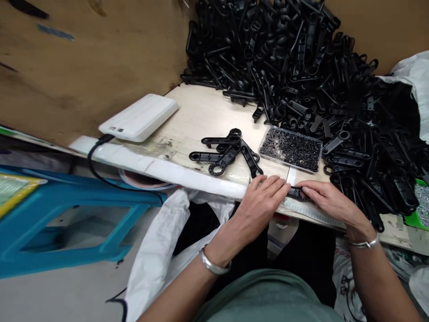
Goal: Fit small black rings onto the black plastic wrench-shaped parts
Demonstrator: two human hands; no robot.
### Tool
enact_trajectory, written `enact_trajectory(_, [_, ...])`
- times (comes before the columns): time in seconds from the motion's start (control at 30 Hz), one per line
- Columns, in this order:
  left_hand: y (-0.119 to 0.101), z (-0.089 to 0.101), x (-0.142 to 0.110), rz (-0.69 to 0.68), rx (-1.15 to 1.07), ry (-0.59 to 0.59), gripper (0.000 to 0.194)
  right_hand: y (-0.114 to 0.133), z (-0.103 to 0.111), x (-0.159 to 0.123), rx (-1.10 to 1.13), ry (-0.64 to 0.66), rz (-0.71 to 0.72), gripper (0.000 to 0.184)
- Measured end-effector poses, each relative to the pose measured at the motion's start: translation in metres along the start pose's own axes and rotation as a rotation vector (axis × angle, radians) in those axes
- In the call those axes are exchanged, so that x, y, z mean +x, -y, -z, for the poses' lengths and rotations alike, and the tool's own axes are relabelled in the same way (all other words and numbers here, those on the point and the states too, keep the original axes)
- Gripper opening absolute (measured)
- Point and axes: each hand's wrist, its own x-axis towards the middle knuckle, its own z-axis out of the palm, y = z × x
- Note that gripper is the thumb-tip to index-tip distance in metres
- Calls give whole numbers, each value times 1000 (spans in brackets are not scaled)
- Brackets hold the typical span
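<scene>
Black arm [296, 193] is at the tabletop's [201, 107] front edge, on the near side of the clear box [288, 163]. Using that box as reference.

Left hand [266, 197]: palm down, fingers nearly straight and together, over the arm's left end. Can't tell if it grips or only presses; the underside is hidden. Right hand [330, 201]: thumb and fingers closed in a pinch on the arm's right end.

Doing it well, my take: brace the arm flat so it can't rock at the edge. Left hand steadies, right does the fine work. Don't let the left fingers cover the working spot. Elbows clear of the box; its contents look easy to spill.

Counts:
- in the hands: 1 arm
- left of box: at least 5 loose arms [228, 157], overlapping, exact number unclear
- behind and right of box: 1 heap of black parts [284, 58], too many to count
- box: 1, small black bits inside, uncountable
- far left of box: 1 white device [139, 117]
- far right of box: 1 green tray [411, 219], silvery bits, uncountable
- bangles [365, 243]: 2, one per wrist, nearer the wearer than the box
</scene>
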Motion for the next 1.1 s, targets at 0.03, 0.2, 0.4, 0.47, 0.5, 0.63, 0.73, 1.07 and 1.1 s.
enact_trajectory(0.03, [1,0,3,9,-4,36,31,0,0,2,-38,-20,13,32])
enact_trajectory(0.2, [5,3,14,50,18,131,22,6,6,1,-262,-193,10,25])
enact_trajectory(0.4, [7,8,21,95,-35,185,17,13,19,33,-511,-358,-29,20])
enact_trajectory(0.47, [8,10,20,100,-63,128,16,13,20,51,-612,-307,-68,21])
enact_trajectory(0.5, [10,12,19,103,-73,96,15,13,20,58,-662,-277,-93,20])
enact_trajectory(0.63, [20,21,18,141,-48,27,11,6,17,76,-779,-194,-145,18])
enact_trajectory(0.73, [34,30,26,205,46,4,19,1,15,78,-812,-181,-138,18])
enact_trajectory(1.07, [77,31,97,228,213,226,24,1,19,66,-432,-376,-4,21])
enact_trajectory(1.1, [76,29,103,214,202,260,22,-1,19,64,-359,-408,5,22])
